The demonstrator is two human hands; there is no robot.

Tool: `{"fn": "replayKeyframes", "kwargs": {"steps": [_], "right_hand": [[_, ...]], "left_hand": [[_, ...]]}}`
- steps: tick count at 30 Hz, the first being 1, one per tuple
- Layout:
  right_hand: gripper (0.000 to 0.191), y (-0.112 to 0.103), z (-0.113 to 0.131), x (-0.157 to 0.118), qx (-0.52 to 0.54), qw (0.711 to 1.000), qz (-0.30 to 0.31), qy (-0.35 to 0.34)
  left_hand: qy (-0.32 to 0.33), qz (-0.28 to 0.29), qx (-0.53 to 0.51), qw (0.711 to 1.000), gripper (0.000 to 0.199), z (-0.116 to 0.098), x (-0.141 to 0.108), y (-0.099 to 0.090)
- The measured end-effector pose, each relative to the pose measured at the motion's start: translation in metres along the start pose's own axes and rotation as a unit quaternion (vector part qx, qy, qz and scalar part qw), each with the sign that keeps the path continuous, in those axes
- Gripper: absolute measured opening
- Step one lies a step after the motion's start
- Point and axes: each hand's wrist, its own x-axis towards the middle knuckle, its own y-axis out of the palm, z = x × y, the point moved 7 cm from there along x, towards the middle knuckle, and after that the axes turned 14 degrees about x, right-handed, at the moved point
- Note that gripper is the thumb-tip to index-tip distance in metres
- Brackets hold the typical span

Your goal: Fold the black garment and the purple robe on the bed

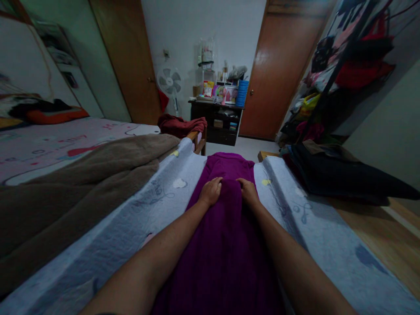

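Observation:
A long purple garment (226,253) lies stretched out over a pale blue patterned sheet (157,218), running from close to me toward the far edge. My left hand (211,191) grips the cloth on its left side, fingers closed on a fold. On the other side my right hand (248,191) pinches the fabric too, thumb and fingers together. Between both hands the cloth is slightly raised in a ridge. The garment's far end lies flat beyond my hands, and its exact kind is hard to tell.
A brown blanket (82,183) covers the bed at left. Folded dark clothes (348,175) are stacked at right on a wooden surface (370,227). Dark red cloth (182,126) drapes over a wooden bed end. Farther off stand a white fan (169,83) and a dark cabinet (215,124).

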Motion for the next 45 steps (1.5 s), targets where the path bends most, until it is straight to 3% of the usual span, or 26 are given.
{"fn": "replayKeyframes", "kwargs": {"steps": [6, 14, 22, 26, 29, 32, 34, 38, 41, 45], "right_hand": [[0.025, -0.003, -0.021, -0.009, 0.103, 0.994, -0.028, 0.027], [0.021, -0.011, -0.020, -0.016, 0.132, 0.987, -0.045, 0.081], [0.026, 0.001, -0.015, -0.011, 0.210, 0.969, -0.038, 0.125], [0.018, -0.015, -0.014, -0.009, 0.064, 0.984, -0.029, 0.165], [0.029, -0.026, 0.009, -0.005, -0.044, 0.989, -0.056, 0.126], [0.047, -0.005, 0.052, -0.006, -0.172, 0.984, -0.042, -0.016], [0.050, 0.026, 0.066, -0.015, -0.227, 0.971, 0.034, -0.070], [0.059, 0.053, 0.039, -0.039, -0.308, 0.945, 0.108, 0.013], [0.067, 0.052, 0.016, -0.049, -0.328, 0.934, 0.126, 0.061], [0.069, 0.051, 0.009, -0.049, -0.333, 0.931, 0.132, 0.067]], "left_hand": [[-0.005, 0.031, 0.029, 0.999, 0.039, 0.001, -0.003, 0.005], [-0.016, 0.049, 0.025, 0.998, 0.042, -0.002, -0.003, 0.004], [-0.012, 0.090, 0.057, 0.994, 0.047, -0.002, -0.002, 0.005], [-0.011, 0.101, 0.084, 0.991, 0.049, -0.003, -0.002, 0.007], [-0.008, 0.096, 0.094, 0.991, 0.050, -0.005, -0.002, 0.008], [-0.002, 0.090, 0.101, 0.991, 0.049, -0.005, -0.003, 0.008], [0.005, 0.093, 0.102, 0.990, 0.047, -0.004, -0.004, 0.008], [0.002, 0.093, 0.083, 0.992, 0.046, -0.001, -0.004, 0.006], [-0.024, 0.087, 0.077, 0.993, 0.046, 0.002, -0.003, 0.004], [-0.028, 0.079, 0.099, 0.992, 0.047, -0.001, -0.002, 0.004]]}}
